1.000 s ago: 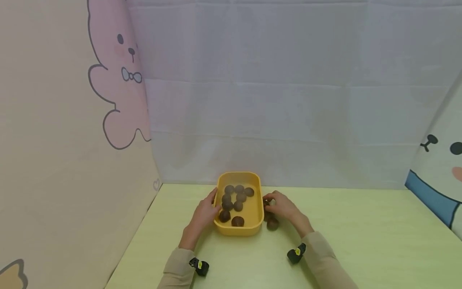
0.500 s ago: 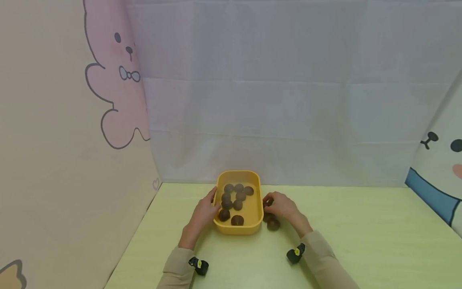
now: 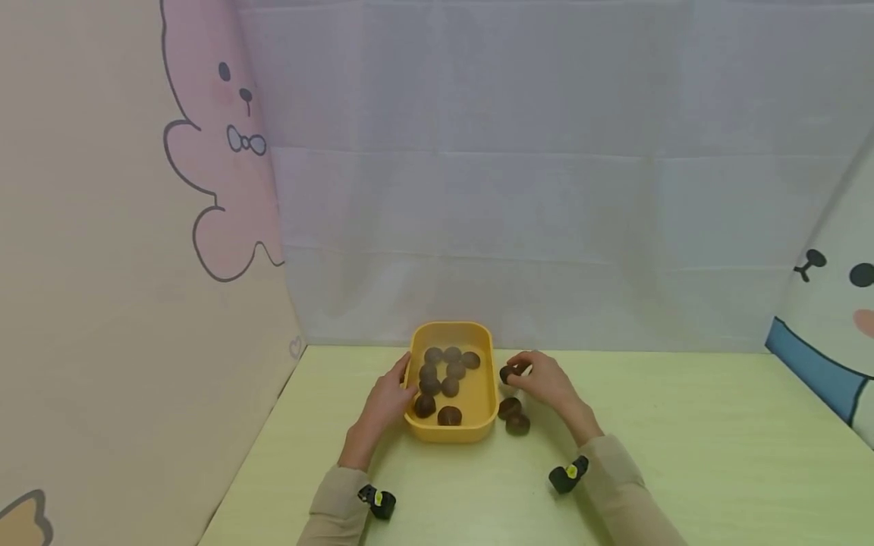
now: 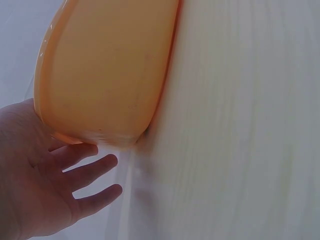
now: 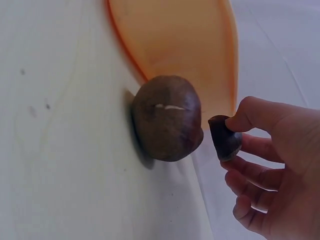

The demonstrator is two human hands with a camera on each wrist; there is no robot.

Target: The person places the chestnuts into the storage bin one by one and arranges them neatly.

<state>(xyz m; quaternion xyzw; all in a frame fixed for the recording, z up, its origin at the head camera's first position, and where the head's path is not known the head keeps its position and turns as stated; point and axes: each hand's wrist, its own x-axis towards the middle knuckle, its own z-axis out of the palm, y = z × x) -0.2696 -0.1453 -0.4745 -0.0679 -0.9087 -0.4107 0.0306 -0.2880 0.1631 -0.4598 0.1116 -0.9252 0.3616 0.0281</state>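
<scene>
A yellow plastic bin (image 3: 471,434) holds several brown chestnuts (image 3: 449,416). At its left side my left hand (image 3: 384,398) grips the wall, thumb over the rim and fingers outside; in the left wrist view the thumb is hidden behind the bin (image 4: 107,65). My right hand (image 3: 546,383) pinches a dark chestnut (image 5: 224,140) between thumb and fingers, just right of the bin and apart from it. Nearer to me, two chestnuts lie close together on the table, one (image 3: 510,408) by the bin wall, the other (image 3: 517,424) slightly in front; a large slit chestnut (image 5: 167,117) fills the right wrist view.
The pale green table (image 3: 683,440) ends at a white cloth backdrop (image 3: 546,189) right behind the bin. A cream wall (image 3: 136,341) with a pink bear print stands at the left. Another printed panel (image 3: 826,334) borders the right side.
My right hand has drawn slightly up and to the right with a chestnut pinched in it, baring the two chestnuts below. My left hand and the bin stay in place.
</scene>
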